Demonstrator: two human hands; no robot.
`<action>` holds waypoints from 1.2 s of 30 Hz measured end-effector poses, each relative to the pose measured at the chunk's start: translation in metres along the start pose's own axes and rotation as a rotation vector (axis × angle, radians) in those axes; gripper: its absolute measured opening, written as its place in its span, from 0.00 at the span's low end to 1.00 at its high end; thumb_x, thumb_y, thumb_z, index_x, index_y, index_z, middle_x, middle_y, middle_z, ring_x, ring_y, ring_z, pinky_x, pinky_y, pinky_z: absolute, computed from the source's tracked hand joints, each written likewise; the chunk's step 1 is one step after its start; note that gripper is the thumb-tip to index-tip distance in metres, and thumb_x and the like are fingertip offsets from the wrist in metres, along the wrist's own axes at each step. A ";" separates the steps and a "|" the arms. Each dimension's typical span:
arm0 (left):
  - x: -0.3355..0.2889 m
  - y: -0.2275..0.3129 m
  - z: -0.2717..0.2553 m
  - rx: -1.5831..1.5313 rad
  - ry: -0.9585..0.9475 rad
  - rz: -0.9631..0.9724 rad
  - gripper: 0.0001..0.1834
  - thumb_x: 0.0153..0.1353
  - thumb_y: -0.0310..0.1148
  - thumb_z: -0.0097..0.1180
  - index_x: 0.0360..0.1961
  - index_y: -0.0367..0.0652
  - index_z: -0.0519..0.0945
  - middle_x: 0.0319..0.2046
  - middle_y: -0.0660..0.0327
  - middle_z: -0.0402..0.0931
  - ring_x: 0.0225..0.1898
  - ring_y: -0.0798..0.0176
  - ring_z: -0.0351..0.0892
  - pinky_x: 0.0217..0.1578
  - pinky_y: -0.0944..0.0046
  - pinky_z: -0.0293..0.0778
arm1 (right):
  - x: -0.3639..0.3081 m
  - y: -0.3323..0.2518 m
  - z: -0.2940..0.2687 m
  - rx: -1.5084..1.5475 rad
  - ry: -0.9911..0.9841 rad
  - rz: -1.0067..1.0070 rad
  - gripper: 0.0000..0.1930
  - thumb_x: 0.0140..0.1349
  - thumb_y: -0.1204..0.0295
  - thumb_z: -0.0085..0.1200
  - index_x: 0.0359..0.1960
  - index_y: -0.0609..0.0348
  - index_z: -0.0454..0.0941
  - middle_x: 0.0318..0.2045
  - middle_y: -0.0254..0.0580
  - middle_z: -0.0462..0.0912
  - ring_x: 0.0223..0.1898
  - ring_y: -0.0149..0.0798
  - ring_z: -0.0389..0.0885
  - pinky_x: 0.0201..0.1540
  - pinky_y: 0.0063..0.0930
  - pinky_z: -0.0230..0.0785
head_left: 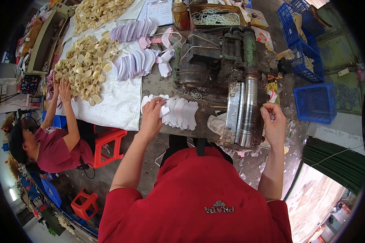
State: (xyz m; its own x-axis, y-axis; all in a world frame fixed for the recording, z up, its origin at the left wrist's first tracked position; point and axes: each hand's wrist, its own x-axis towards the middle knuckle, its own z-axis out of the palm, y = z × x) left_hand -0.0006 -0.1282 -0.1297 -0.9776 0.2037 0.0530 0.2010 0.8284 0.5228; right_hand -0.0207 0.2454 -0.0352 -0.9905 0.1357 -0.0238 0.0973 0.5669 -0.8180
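My left hand point(151, 118) is closed on a thin white curved piece point(165, 110), held over the left part of a row of similar overlapping white pieces point(184, 113) at the table's near edge. On the right, my right hand point(275, 123) is beside the machine's steel roller point(249, 111), with fingers curled together. Whatever is in those fingers, if anything, is too small to tell. The roller and a flat metal bar point(233, 109) project from a dark, greasy machine point(215, 54).
A co-worker point(61, 148) sits at the left, both hands at a pile of beige pieces point(83, 67). Stacks of lilac-white pieces point(134, 64) lie behind my left hand. Blue crates point(315, 103) stand at the right, a red stool point(109, 146) at the left. Scraps litter the floor.
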 end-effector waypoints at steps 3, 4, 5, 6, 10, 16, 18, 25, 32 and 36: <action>-0.019 -0.025 0.005 0.209 -0.285 0.055 0.23 0.43 0.16 0.54 0.45 0.39 0.74 0.50 0.54 0.69 0.51 0.49 0.68 0.51 0.55 0.65 | 0.002 -0.007 0.000 0.065 -0.001 -0.004 0.09 0.60 0.72 0.57 0.37 0.64 0.76 0.29 0.36 0.77 0.32 0.29 0.73 0.38 0.23 0.66; -0.022 -0.028 0.007 0.265 -0.462 0.078 0.23 0.43 0.16 0.53 0.45 0.39 0.74 0.50 0.55 0.69 0.52 0.50 0.67 0.52 0.56 0.64 | 0.003 -0.010 0.000 0.064 -0.001 -0.004 0.09 0.60 0.72 0.57 0.37 0.64 0.76 0.29 0.36 0.77 0.32 0.29 0.73 0.38 0.23 0.66; -0.024 -0.032 0.008 0.265 -0.461 0.078 0.23 0.43 0.16 0.53 0.45 0.39 0.74 0.50 0.55 0.69 0.52 0.50 0.67 0.52 0.56 0.64 | 0.004 -0.014 0.001 0.062 0.015 -0.020 0.09 0.60 0.71 0.57 0.37 0.64 0.76 0.29 0.36 0.77 0.32 0.29 0.73 0.38 0.23 0.66; -0.021 -0.028 0.004 0.178 -0.424 0.036 0.23 0.43 0.16 0.53 0.45 0.39 0.74 0.49 0.55 0.69 0.51 0.49 0.68 0.52 0.55 0.65 | 0.003 -0.018 0.000 0.057 0.036 -0.031 0.09 0.60 0.71 0.57 0.37 0.64 0.76 0.29 0.36 0.77 0.32 0.29 0.73 0.38 0.23 0.66; 0.011 0.019 -0.028 -0.454 -0.267 -0.149 0.21 0.52 0.22 0.54 0.50 0.39 0.73 0.46 0.57 0.71 0.50 0.56 0.72 0.52 0.58 0.67 | -0.005 -0.051 0.014 -0.010 0.029 -0.242 0.05 0.60 0.74 0.54 0.34 0.63 0.75 0.29 0.41 0.77 0.32 0.38 0.75 0.38 0.27 0.67; 0.033 0.120 -0.031 -1.522 -0.252 -0.017 0.26 0.65 0.40 0.51 0.59 0.36 0.64 0.52 0.58 0.69 0.54 0.64 0.69 0.54 0.64 0.65 | -0.027 -0.092 0.072 -0.068 -0.105 -0.581 0.16 0.51 0.72 0.61 0.42 0.56 0.76 0.48 0.44 0.70 0.49 0.49 0.65 0.53 0.43 0.55; 0.035 0.140 -0.023 -1.600 -0.263 0.023 0.27 0.65 0.41 0.51 0.59 0.36 0.64 0.51 0.58 0.69 0.54 0.64 0.70 0.54 0.64 0.65 | -0.031 -0.088 0.083 -0.050 -0.012 -0.567 0.15 0.50 0.73 0.61 0.41 0.57 0.77 0.49 0.44 0.70 0.49 0.49 0.65 0.53 0.43 0.55; 0.038 0.175 -0.009 -1.663 0.032 -0.028 0.20 0.66 0.35 0.49 0.55 0.36 0.65 0.48 0.58 0.70 0.51 0.68 0.69 0.52 0.68 0.65 | -0.028 -0.081 0.077 -0.091 0.182 -0.602 0.10 0.48 0.76 0.61 0.34 0.57 0.77 0.48 0.44 0.71 0.49 0.49 0.65 0.51 0.42 0.57; 0.038 0.186 -0.007 -1.552 0.040 -0.069 0.13 0.67 0.31 0.47 0.50 0.36 0.68 0.45 0.61 0.70 0.46 0.69 0.69 0.50 0.68 0.66 | -0.031 -0.074 0.072 -0.048 0.185 -0.562 0.10 0.47 0.78 0.60 0.33 0.57 0.77 0.45 0.44 0.72 0.48 0.49 0.65 0.51 0.42 0.57; 0.036 0.186 -0.004 -1.630 0.026 -0.079 0.08 0.67 0.30 0.46 0.44 0.38 0.70 0.41 0.62 0.71 0.43 0.71 0.70 0.45 0.69 0.68 | -0.028 -0.072 0.058 0.133 0.141 -0.625 0.11 0.50 0.83 0.56 0.34 0.57 0.72 0.38 0.45 0.71 0.42 0.46 0.68 0.45 0.37 0.62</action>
State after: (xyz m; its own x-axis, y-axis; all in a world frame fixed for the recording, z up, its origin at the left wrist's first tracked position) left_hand 0.0017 0.0307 -0.0274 -0.9858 0.1674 -0.0117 -0.1056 -0.5644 0.8187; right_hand -0.0057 0.1535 -0.0094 -0.8335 -0.0763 0.5472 -0.5142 0.4694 -0.7178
